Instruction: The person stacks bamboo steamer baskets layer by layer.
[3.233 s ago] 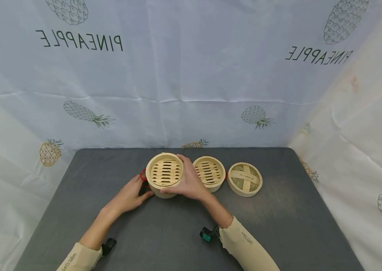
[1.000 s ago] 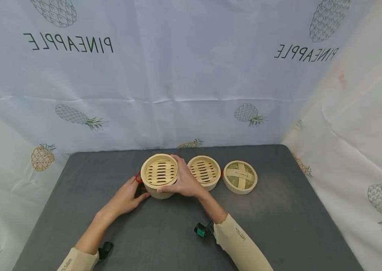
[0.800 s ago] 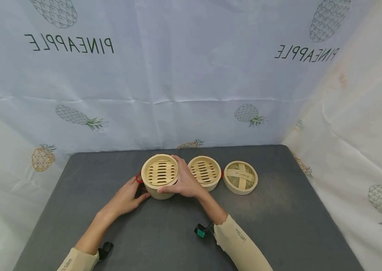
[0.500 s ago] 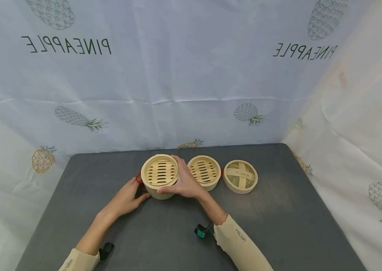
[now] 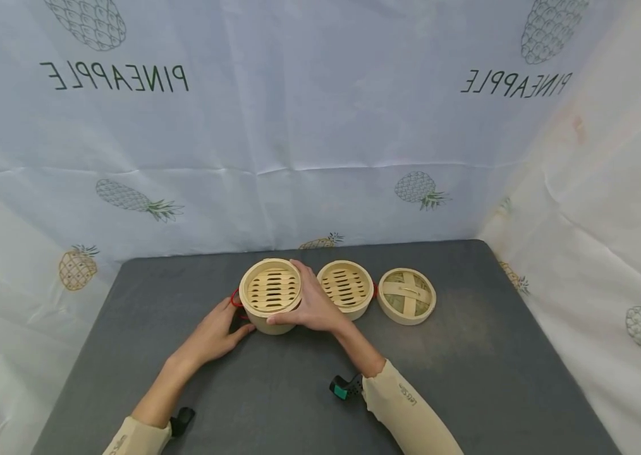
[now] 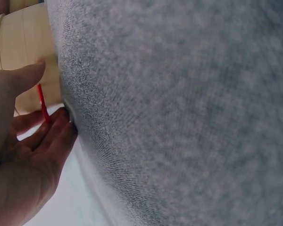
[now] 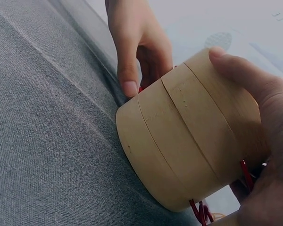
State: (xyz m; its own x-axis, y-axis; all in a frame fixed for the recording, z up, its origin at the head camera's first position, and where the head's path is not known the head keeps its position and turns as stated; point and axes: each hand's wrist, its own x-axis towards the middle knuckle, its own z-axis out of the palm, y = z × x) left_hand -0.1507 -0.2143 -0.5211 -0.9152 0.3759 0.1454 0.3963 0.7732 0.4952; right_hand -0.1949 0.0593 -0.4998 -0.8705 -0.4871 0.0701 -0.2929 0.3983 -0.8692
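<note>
Two round bamboo steamer baskets stand stacked, left of centre in the head view. The right hand (image 5: pixel 317 306) holds the upper basket (image 5: pixel 271 291), thumb on its near wall and fingers round the far right side. At the lower basket (image 5: pixel 271 327), the left hand (image 5: pixel 212 332) has its thumb against the wall. In the left wrist view, the left fingers (image 6: pixel 56 127) curl beside a thin red cord loop (image 6: pixel 42 103) on the lower basket. Seams between the stacked rims (image 7: pixel 179 108) show in the right wrist view; the right fingers are partly hidden there.
A third steamer basket (image 5: pixel 346 287) with a slatted base stands just right of the right hand. Beside it lies a woven bamboo lid (image 5: pixel 408 297) with crossed strips. All are on a dark grey table (image 5: pixel 457 379), backed by a pineapple-print cloth (image 5: pixel 320 114).
The head view has shifted slightly. Both hands keep the same hold on the stack, and the third basket and lid stay where they were.
</note>
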